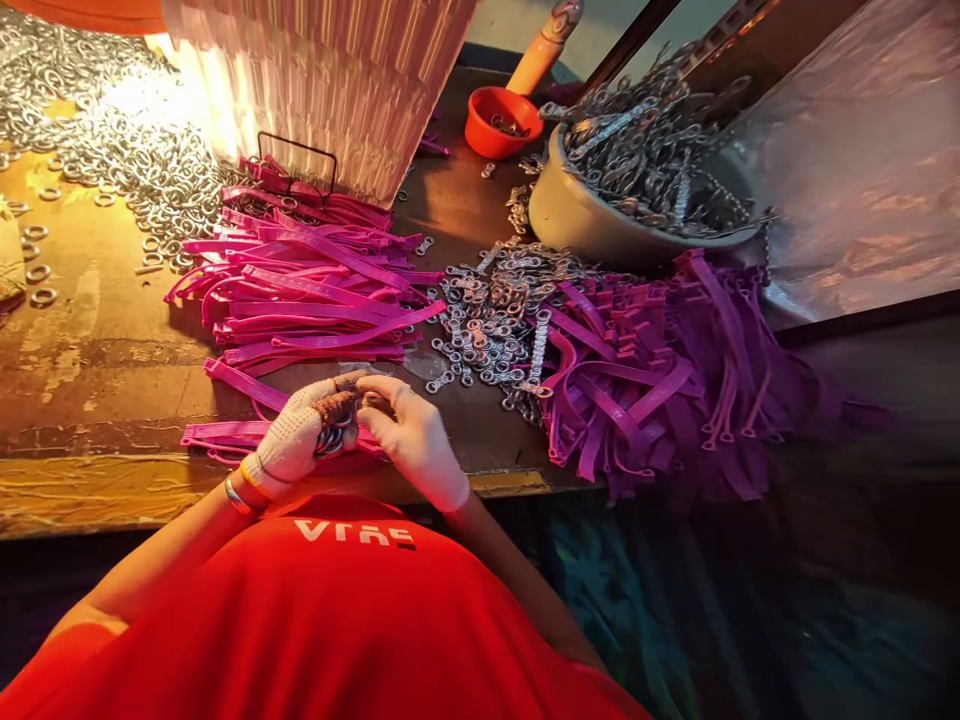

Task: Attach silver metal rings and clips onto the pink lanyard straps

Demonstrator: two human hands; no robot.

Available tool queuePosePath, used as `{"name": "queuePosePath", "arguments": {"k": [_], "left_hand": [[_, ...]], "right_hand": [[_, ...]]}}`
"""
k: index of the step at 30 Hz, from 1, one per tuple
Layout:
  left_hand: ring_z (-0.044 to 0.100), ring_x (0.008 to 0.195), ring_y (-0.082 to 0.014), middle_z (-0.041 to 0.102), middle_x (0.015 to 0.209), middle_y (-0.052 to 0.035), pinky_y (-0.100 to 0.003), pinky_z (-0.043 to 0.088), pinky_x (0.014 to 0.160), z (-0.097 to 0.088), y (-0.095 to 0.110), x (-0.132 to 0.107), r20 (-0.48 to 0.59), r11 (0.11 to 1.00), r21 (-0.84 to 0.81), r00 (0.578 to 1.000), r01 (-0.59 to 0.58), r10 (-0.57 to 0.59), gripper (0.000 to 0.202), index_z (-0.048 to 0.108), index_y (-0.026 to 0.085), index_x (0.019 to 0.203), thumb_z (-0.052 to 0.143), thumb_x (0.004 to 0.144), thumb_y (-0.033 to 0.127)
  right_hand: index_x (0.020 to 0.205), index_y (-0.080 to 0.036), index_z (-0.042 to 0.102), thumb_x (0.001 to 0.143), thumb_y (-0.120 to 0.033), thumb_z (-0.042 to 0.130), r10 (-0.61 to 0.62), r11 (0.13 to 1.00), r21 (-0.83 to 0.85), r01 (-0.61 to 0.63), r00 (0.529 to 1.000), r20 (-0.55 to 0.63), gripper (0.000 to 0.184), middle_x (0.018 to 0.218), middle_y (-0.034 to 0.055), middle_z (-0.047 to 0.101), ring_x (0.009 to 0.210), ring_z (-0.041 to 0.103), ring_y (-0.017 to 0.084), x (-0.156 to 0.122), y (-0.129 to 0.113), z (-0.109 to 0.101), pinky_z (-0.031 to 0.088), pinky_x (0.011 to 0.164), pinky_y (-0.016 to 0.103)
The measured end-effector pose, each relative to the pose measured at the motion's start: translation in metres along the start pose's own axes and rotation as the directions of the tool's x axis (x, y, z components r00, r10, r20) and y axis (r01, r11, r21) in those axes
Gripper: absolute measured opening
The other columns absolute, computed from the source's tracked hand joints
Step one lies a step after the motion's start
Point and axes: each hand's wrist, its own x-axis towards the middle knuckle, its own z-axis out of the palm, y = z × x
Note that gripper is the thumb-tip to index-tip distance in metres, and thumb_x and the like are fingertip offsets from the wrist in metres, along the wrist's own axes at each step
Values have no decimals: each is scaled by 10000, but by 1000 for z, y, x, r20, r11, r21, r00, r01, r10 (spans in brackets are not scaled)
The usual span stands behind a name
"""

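Both my hands wear white knitted gloves and meet at the near edge of the table [90, 400]. My left hand [300, 435] is curled shut around a bunch of small metal rings [339, 432]. My right hand [412, 435] has its fingers pinched together against the left hand's fingertips, on a small piece I cannot make out. A pink plastic strap [217, 437] lies flat under my hands. Just behind them is a stack of pink straps [315, 300].
A heap of purple straps [645, 380] spills over the table's right edge. Loose metal links [487, 320] lie between the two strap piles. A bowl [577, 215] full of metal clips, a red scoop [499, 120] and a spread of silver rings [112, 130] stand farther back.
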Motion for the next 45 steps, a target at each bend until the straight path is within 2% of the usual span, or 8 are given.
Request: {"name": "queuePosePath", "arguments": {"k": [12,18,26,31,34,37,41,45], "left_hand": [[462,481,-54,686,865,-71,-175,242,389,-7,-4,-10,-13,953,-286,994,103,-112,398,749,117,1090,746,734,293],[390,416,-54,572,627,8,-183,154,362,-8,-8,-11,58,957,-218,981,193,-185,419,715,146,1089,813,751,373],[460,413,-64,604,611,-10,-180,277,387,-4,7,-18,-20,989,-11,988,151,-151,277,624,128,836,776,779,352],[424,393,-89,519,531,19,-201,274,375,3,0,-10,40,985,-69,987,161,-158,235,592,155,787,705,783,361],[444,428,-93,550,580,11,-207,312,409,-6,2,0,-183,999,43,983,9,-1,137,628,152,810,677,766,272],[478,460,-84,594,637,4,-194,342,440,-18,11,3,-384,966,240,905,-93,182,119,672,141,858,676,749,188],[482,423,-89,604,653,-9,-182,283,374,-18,11,-3,-165,984,-169,983,47,-76,263,675,132,945,711,743,295],[445,400,-66,639,735,-46,-173,188,336,-8,-1,-6,23,867,-448,972,220,-234,412,658,118,922,731,762,490]], "right_hand": [[1057,-200,690,814,-361,706,207,975,130,-180,948,-241,292,865,-10,651,782,596,137,7,-15,10,520,748,268],[1053,-203,682,814,-349,721,221,969,170,-181,939,-262,284,880,-13,647,756,598,128,6,-11,20,516,716,269],[1086,-207,672,859,-318,666,146,989,60,-135,952,-270,253,977,18,697,873,651,151,5,-11,25,548,837,311],[1122,-237,667,917,-232,576,-120,976,-195,94,985,-126,225,1024,42,708,933,663,173,-4,-16,18,545,892,340],[1051,-267,687,920,-228,609,-152,976,-168,139,986,-71,157,987,31,699,893,664,175,-15,-32,9,556,813,318],[1007,-257,683,898,-269,668,-46,999,6,48,981,-191,111,948,20,674,803,650,161,-17,-45,1,545,698,288],[1015,-228,674,866,-325,716,34,999,49,-21,958,-283,183,921,17,672,745,627,146,2,-38,3,521,635,267],[1059,-251,667,918,-295,668,-297,918,-349,187,908,-296,148,926,36,702,816,654,178,14,-11,9,541,754,321]]}}
